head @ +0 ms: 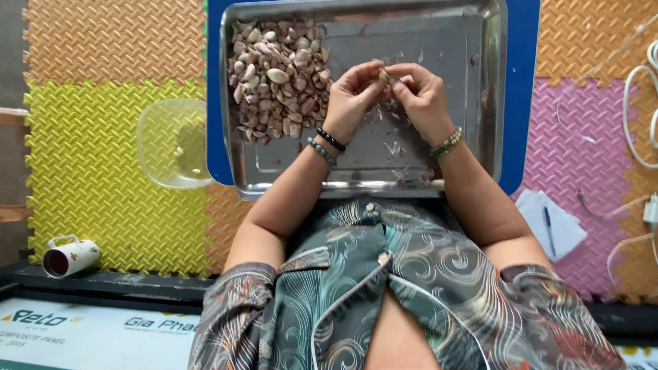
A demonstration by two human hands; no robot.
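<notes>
Left hand [353, 92] and right hand [419, 92] meet over steel tray [480, 82], fingertips pinching one garlic clove [384, 75] between them; held above tray so skins [394, 147] drop inside. Unpeeled clove pile [277, 79] far-left in tray, within reach. Clear bowl [175, 144] left of tray.

one tray [493, 103], one bowl [161, 161], one mug [70, 257] — cloves [277, 79] uncountable
</notes>
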